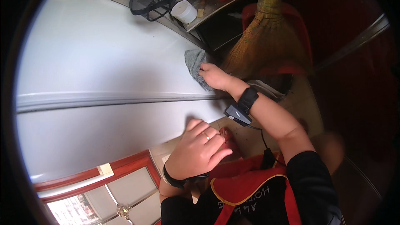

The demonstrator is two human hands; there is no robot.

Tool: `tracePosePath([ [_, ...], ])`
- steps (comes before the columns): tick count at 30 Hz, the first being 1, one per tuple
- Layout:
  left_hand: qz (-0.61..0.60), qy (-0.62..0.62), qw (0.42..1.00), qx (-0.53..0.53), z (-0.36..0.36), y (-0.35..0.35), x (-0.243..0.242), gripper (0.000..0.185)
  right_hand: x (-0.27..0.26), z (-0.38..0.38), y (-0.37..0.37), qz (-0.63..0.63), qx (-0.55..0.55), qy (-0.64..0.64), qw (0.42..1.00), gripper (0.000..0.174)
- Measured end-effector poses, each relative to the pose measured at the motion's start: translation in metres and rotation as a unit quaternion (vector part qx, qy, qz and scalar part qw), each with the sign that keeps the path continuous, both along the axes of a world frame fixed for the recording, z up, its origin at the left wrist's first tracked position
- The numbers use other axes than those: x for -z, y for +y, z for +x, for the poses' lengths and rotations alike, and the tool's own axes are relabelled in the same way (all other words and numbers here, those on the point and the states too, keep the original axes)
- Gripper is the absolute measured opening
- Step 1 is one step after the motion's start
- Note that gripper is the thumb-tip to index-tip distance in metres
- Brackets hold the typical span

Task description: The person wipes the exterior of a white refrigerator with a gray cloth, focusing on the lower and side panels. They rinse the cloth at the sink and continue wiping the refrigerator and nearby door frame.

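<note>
My right hand point(215, 76) grips a grey cloth point(194, 62), which lies against the white side of a refrigerator point(103, 47) near its edge. Part of the cloth is covered by my fingers. Lower down, my left hand point(201, 147) hovers close to the edge of the refrigerator's narrower white panel point(103, 131), its back towards me. Its fingers are loosely bent, the thumb stands apart, and no object shows in it; the palm is hidden. Whether it touches the panel I cannot tell. A dark seam runs between the two white surfaces.
A straw broom point(265, 37) stands by a red plastic dustpan or bin point(301, 28), right beside my right hand. Beyond the refrigerator, a shelf point(215, 11) bears a white round tub point(184, 12) and black cables point(137, 3). A red-framed glass door point(131, 190) is at lower left.
</note>
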State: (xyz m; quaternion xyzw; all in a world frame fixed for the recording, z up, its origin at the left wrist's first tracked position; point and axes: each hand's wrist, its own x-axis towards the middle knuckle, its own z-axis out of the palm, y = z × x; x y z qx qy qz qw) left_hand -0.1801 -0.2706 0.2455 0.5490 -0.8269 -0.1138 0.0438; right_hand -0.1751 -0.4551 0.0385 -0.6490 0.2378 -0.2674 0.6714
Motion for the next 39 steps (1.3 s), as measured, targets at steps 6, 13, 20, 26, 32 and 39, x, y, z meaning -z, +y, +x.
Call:
tracePosePath([
  [6, -0.419, -0.286, 0.835, -0.214, 0.000, 0.029, -0.027, 0.052, -0.057, -0.050, 0.069, 0.012, -0.069, -0.171, 0.983, 0.047],
  [13, -0.301, -0.426, 0.811, -0.266, 0.005, 0.034, -0.036, 0.062, -0.138, 0.030, -0.008, -0.285, 0.000, -0.146, 0.947, 0.040],
  [20, -0.248, -0.429, 0.829, -0.260, -0.001, 0.034, -0.046, 0.055, -0.060, 0.067, -0.051, -0.116, -0.024, -0.078, 0.990, 0.056],
  [26, -0.321, -0.386, 0.833, -0.233, 0.004, 0.029, -0.040, 0.040, -0.078, 0.004, 0.020, -0.140, 0.061, -0.120, 0.981, 0.046],
  [32, -0.352, -0.382, 0.823, -0.231, 0.005, 0.029, -0.039, 0.035, -0.147, 0.045, -0.038, -0.224, 0.125, -0.253, 0.933, 0.043],
  [39, -0.343, -0.426, 0.807, -0.222, 0.008, 0.029, -0.038, 0.029, -0.094, 0.036, -0.034, -0.193, 0.134, -0.137, 0.962, 0.016],
])
